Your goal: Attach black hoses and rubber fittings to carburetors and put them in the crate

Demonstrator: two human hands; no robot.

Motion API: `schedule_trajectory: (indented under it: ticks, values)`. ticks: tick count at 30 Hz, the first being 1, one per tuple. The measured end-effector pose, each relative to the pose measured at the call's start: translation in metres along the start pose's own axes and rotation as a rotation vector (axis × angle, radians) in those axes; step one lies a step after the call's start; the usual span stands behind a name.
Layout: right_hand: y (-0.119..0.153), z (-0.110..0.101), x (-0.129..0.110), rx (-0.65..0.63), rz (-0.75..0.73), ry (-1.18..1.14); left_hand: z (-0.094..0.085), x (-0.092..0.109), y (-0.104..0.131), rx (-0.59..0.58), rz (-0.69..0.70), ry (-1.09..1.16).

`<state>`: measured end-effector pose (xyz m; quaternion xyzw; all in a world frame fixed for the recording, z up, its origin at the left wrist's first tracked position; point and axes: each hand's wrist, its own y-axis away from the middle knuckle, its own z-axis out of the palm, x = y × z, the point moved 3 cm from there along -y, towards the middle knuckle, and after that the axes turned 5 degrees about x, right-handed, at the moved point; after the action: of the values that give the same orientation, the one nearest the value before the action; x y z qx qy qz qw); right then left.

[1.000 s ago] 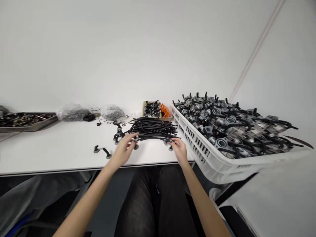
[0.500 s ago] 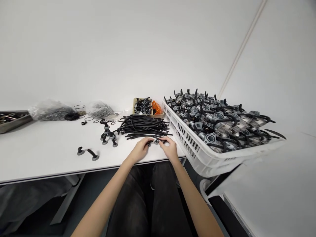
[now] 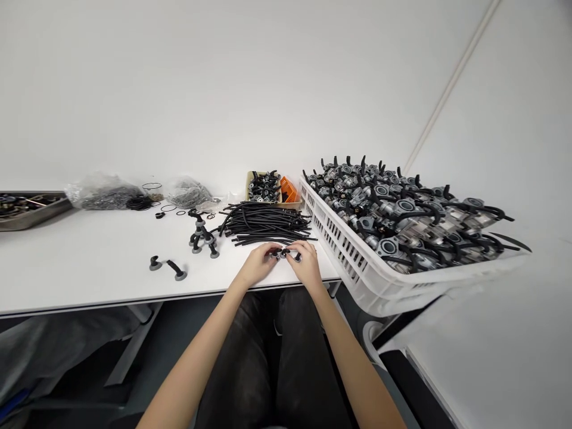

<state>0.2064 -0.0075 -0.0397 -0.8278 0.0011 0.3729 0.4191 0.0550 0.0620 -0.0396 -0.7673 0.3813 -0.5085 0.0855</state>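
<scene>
Facing the white counter [image 3: 102, 256], we have the crate [image 3: 384, 301] at right, black hoses [image 3: 268, 221] beyond our left hand [image 3: 259, 263] and right hand [image 3: 306, 262]; both grips curl, nearly closed, at small grey-and-black parts [image 3: 283, 254], hold unclear.

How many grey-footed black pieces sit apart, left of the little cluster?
2, both on the white table: the hooked piece, farther left, and the slanted piece, right of it.

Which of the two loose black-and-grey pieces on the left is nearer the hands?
The piece farther right, with the longer black stem.
</scene>
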Motion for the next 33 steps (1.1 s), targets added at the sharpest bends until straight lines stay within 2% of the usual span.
schedule_trajectory:
  ticks: [16, 33]
  values:
    - [-0.0007, 0.0003, 0.0004, -0.008, -0.013, 0.015, -0.0032, 0.0018, 0.0012, -0.002, -0.052, -0.005]
    - [-0.0018, -0.0017, 0.0046, 0.074, 0.014, -0.032, -0.0021, -0.0044, 0.0007, 0.015, -0.082, -0.024]
